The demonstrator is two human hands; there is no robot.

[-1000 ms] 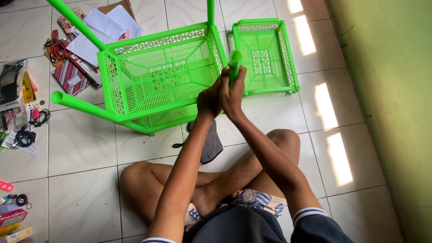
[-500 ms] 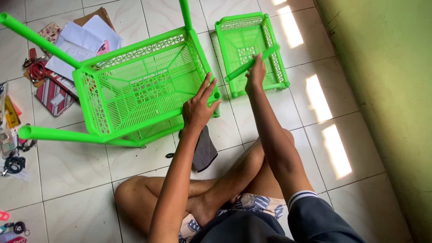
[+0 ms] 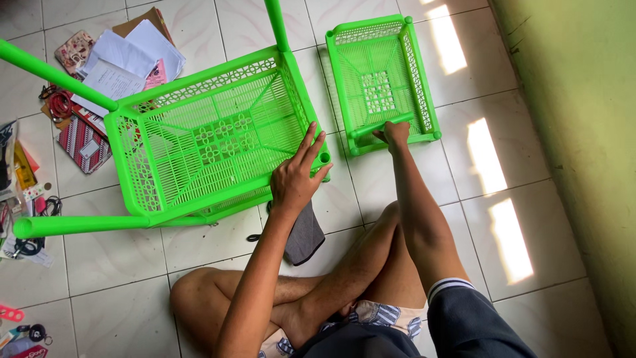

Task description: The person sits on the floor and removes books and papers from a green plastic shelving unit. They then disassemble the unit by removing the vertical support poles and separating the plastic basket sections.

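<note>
I sit cross-legged on a tiled floor. My left hand [image 3: 295, 176] rests with fingers spread on the near right corner of a large green plastic basket shelf [image 3: 205, 139], which lies tilted with three green tube legs [image 3: 79, 224] sticking out. My right hand [image 3: 396, 132] is closed around a short green tube [image 3: 374, 126], holding it low across the near end of a smaller green basket [image 3: 430, 99] that lies flat on the floor to the right.
Papers [image 3: 126, 59], a patterned booklet [image 3: 79, 142], cables and small items lie scattered on the left. A dark grey cloth [image 3: 303, 233] lies by my left knee. A green wall [image 3: 576, 132] runs along the right side.
My hands came apart from the tube's end. The right hand carried the tube right and down onto the small basket. The left hand settled on the large basket's corner.
</note>
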